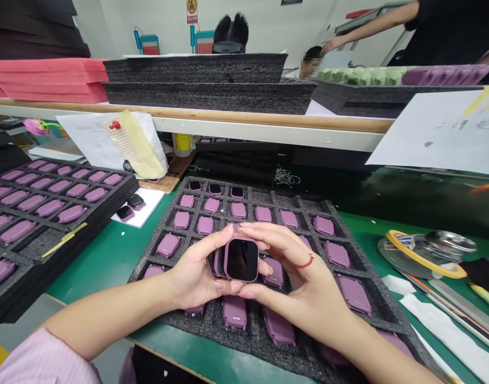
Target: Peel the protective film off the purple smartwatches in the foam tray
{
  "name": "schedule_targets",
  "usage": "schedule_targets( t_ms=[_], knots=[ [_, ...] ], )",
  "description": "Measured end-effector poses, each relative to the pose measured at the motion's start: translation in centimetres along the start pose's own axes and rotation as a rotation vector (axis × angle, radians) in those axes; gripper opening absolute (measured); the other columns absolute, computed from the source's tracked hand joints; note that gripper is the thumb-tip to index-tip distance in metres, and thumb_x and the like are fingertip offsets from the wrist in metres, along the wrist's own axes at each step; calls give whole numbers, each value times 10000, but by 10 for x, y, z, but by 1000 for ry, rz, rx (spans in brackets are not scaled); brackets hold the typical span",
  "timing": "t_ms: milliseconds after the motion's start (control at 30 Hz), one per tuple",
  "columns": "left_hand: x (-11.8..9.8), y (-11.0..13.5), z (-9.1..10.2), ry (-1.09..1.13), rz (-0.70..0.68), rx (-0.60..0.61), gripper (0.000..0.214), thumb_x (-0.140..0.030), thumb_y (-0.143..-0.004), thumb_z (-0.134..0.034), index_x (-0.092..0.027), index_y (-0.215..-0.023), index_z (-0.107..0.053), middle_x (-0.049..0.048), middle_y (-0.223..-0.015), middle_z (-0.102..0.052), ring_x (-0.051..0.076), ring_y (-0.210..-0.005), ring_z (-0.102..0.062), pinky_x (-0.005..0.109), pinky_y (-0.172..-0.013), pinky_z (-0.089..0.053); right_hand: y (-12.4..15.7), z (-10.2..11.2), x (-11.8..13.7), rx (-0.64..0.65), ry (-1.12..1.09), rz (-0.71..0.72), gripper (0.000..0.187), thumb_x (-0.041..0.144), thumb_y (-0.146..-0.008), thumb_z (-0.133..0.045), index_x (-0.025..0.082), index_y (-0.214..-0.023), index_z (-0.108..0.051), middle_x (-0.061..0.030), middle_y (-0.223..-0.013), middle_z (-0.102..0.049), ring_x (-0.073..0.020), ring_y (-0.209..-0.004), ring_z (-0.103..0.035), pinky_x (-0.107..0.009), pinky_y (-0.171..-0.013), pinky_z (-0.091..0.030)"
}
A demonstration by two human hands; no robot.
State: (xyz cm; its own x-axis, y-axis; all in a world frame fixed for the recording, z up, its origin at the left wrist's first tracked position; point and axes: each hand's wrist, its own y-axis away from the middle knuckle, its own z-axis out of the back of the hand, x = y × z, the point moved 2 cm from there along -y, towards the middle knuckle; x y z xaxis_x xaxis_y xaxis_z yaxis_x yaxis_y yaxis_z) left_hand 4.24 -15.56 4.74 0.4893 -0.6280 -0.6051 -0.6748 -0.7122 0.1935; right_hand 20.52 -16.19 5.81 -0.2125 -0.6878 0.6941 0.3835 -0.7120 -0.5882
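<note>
Above a black foam tray (212, 333), my two hands hold a small stack of purple-framed smartwatch bodies. The front smartwatch (243, 260) shows its dark screen towards me, and the edge of at least one more is visible behind it. My left hand (194, 274) wraps around the stack from the left, thumb at the top edge. My right hand (304, 277) grips the front smartwatch from the right, fingers along its top and thumb at its lower edge. In the tray's cells lie several purple smartwatch bodies (233, 313), mostly back up; three in the far row have dark faces up.
A second foam tray (108, 205) of purple watches stands at left, beside two watches on white paper (150, 205). To the right are a round metal-topped container (440, 248), a yellow ring and white scraps. A shelf (244, 121) with foam sheets crosses behind; other people are beyond.
</note>
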Motion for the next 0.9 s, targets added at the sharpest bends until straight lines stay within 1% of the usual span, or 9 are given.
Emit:
schedule_targets(
  t_ms=[300,400,467,533,600,700,767,833,900],
  knots=[
    [0,1,-3,-60,-36,4,417,-498,-805,-697,-87,-876,-711,103,-766,-713,72,-438,-509,195,-401,-248,-3,2,3,-13,-35,2,513,348,-784,-824,312,-1261,-640,-86,-1250,-670,-271,-1204,-628,-452,-1023,-550],
    [0,1,-3,-68,-44,-15,408,-498,-792,-712,-95,-856,-709,97,-758,-710,74,-446,-516,197,-409,-247,-3,1,3,-10,-25,18,498,342,-803,-808,320,-1268,-634,-86,-1262,-660,-266,-1206,-627,-448,-1022,-554],
    [0,2,-4,-65,-42,-14,405,-506,-788,-719,-110,-873,-710,88,-768,-713,74,-446,-518,198,-418,-255,-2,1,3,9,-12,18,546,344,-803,-809,332,-1309,-603,-85,-1308,-633,-272,-1250,-601,-460,-1051,-536],
    [0,2,-4,-59,-37,0,401,-502,-791,-721,-122,-921,-708,85,-782,-712,79,-463,-523,197,-420,-243,0,2,3,20,-17,9,663,345,-808,-804,342,-1406,-516,-93,-1413,-567,-301,-1327,-543,-508,-1101,-493],
    [-1,2,-5,-50,-40,18,403,-495,-799,-720,-121,-948,-705,91,-792,-704,86,-498,-529,194,-426,-226,2,8,5,-57,-12,25,705,277,-844,-767,355,-1467,-444,-82,-1464,-534,-307,-1347,-530,-529,-1124,-473],
    [-1,1,-6,-23,-45,43,380,-478,-809,-720,-117,-930,-713,82,-757,-678,75,-495,-490,191,-425,-211,9,18,14,-199,128,152,594,88,-858,-698,387,-1358,-578,-9,-1245,-703,-234,-1134,-689,-403,-1020,-584],
    [-1,1,-7,3,-37,36,347,-442,-791,-746,-117,-912,-726,50,-708,-635,58,-477,-454,180,-415,-206,14,20,20,-163,212,204,504,92,-883,-663,404,-1279,-649,19,-1120,-758,-217,-1017,-736,-359,-943,-626],
    [0,1,-7,19,-28,4,329,-410,-762,-776,-115,-902,-738,37,-717,-611,52,-498,-460,165,-411,-216,19,17,25,-76,214,197,407,197,-976,-550,420,-1306,-632,19,-1138,-761,-232,-1025,-738,-389,-952,-625],
    [0,2,-7,16,-23,-24,339,-414,-744,-789,-115,-898,-746,46,-770,-620,55,-525,-483,157,-408,-223,24,13,28,-30,229,186,407,244,-1029,-425,429,-1349,-596,10,-1141,-762,-243,-1054,-729,-425,-978,-609]
  ],
)
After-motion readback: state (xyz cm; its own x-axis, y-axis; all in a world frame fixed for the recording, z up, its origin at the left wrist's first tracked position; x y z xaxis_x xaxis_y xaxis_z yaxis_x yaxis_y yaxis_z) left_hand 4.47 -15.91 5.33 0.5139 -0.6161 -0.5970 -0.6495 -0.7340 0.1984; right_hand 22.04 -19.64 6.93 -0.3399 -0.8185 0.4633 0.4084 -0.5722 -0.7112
